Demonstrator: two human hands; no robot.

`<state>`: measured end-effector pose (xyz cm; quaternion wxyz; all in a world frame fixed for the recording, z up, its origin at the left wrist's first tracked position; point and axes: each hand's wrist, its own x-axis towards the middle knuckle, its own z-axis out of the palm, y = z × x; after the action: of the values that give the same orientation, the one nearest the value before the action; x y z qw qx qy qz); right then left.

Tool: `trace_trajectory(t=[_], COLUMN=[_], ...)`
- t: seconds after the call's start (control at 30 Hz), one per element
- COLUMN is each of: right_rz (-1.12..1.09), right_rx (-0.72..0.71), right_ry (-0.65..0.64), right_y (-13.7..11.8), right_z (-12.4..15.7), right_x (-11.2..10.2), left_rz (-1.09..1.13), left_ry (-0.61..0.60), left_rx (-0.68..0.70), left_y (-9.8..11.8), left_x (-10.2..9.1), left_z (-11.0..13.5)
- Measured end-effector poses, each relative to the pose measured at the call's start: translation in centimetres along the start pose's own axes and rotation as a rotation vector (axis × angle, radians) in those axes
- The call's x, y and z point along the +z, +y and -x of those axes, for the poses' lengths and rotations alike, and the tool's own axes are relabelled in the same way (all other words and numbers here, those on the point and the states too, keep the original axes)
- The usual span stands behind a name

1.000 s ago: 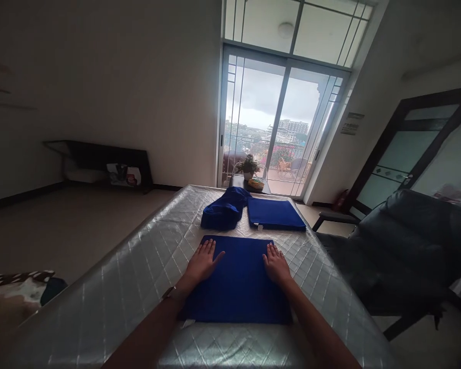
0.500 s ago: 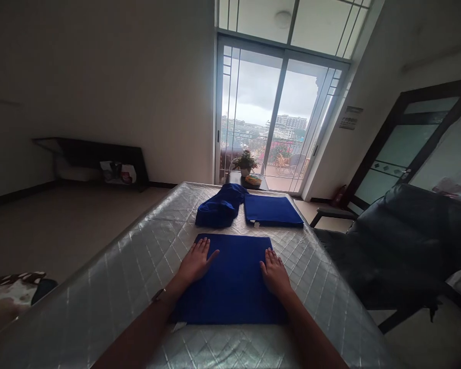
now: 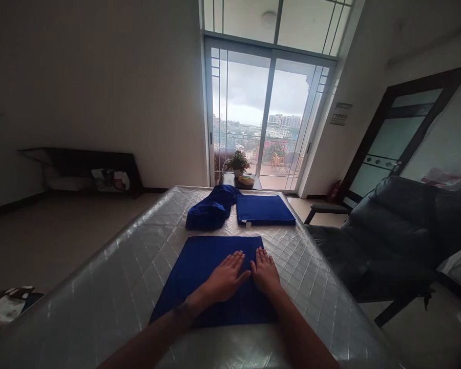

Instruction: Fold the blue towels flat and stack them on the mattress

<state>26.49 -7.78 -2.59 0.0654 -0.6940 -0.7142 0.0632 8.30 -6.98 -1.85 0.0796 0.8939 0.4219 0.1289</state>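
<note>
A flat, folded blue cloth lies in front of me on a table with a shiny, quilted-pattern silver cover. My left hand rests palm down near the middle of the cloth, fingers stretched out. Close beside it, my right hand lies flat on the cloth's right edge, fingers extended. Neither hand grips anything. Behind the cloth sit a crumpled blue cloth on the left and a neatly folded blue cloth stack with a small white tag on the right.
A black armchair stands along the table's right side. Past the far edge is a small table with a potted plant, before a sliding glass door. A low dark bench stands by the left wall.
My left hand has slid from the cloth's left edge rightward across it, close to my right hand. The right hand stays by the right edge. The view has shifted slightly.
</note>
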Motion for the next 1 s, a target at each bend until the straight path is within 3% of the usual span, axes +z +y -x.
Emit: trace_trajectory(t=[0.1, 0.23, 0.47, 0.8, 1.0], right_rz=[0.041, 0.081, 0.024, 0.001, 0.020], right_rx=[-0.049, -0.073, -0.007, 0.015, 0.006], right_ry=[-0.024, -0.019, 0.002, 0.025, 0.012], right_y=[0.4, 0.6, -0.1, -0.4, -0.2], right_z=[0.1, 0.2, 0.1, 0.5, 0.4], right_x=[0.2, 0.3, -0.3, -0.6, -0.5], left_rz=[0.071, 0.120, 0.005, -0.103, -0.151], left_ry=[0.034, 0.032, 0.036, -0.015, 0.015], left_rx=[0.101, 0.022, -0.125, -0.300, -0.434], left_y=[3.8, 4.6, -0.2, -6.4, -9.6], left_x=[1.1, 2.0, 1.9, -1.2, -2.5], left_z=[-2.3, -4.0, -1.8, 2.5, 4.4])
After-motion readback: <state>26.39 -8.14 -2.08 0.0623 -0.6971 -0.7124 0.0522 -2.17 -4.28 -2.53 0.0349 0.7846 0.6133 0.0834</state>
